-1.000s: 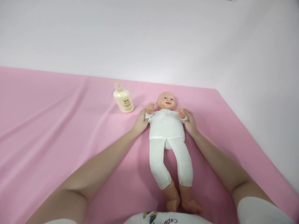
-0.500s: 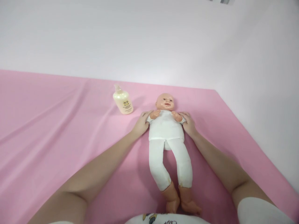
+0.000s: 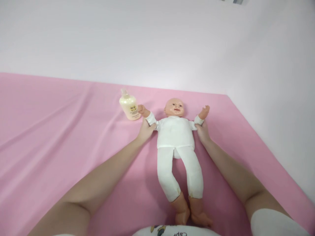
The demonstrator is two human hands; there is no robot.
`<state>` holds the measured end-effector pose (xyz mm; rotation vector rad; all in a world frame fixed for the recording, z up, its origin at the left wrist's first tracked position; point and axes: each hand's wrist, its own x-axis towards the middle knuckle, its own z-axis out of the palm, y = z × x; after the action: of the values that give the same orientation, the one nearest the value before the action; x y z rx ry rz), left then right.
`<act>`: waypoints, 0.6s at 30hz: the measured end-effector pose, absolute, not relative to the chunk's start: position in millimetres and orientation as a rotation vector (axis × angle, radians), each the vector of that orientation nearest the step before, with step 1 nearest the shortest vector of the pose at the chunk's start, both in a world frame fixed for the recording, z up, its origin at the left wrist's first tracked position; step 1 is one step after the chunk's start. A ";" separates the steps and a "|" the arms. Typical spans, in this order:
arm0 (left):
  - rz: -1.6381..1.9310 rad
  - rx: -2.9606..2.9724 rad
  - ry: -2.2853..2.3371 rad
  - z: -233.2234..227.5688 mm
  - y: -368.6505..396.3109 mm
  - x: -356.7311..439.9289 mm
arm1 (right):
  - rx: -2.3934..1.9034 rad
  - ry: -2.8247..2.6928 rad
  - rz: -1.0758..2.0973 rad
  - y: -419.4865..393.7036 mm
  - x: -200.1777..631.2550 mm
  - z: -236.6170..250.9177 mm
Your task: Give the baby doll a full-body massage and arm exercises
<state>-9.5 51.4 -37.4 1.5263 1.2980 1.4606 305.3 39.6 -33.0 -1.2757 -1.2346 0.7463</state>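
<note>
The left hand (image 3: pixel 145 130) and right hand (image 3: pixel 202 131) each grip a spread arm of the doll (image 3: pixel 175 131), beside the bottle (image 3: pixel 129 106).

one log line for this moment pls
left hand: grips doll arm | right hand: grips other arm | arms: spread out | doll: on back, pink sheet | bottle: by doll's hand

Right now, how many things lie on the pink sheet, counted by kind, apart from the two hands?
Baby doll: 1, with left hand and right hand holding its arms
Cream bottle: 1
Total: 2, all on the pink sheet
</note>
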 end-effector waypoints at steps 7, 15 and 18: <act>1.533 1.343 1.272 -29.6 50.2 -6.3 | -1.310 -1.069 0.783 48.0 310.6 -46.1; 1.482 1.391 1.377 -27.7 46.5 -6.4 | -1.274 -1.053 0.758 44.7 309.5 -43.4; 1.455 1.406 1.409 -28.4 46.7 -7.0 | -1.294 -1.054 0.756 43.8 308.7 -40.5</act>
<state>-7.0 46.7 -28.4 1.4063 1.4085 1.4552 308.7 43.8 -40.5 -1.2937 -1.0539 0.7555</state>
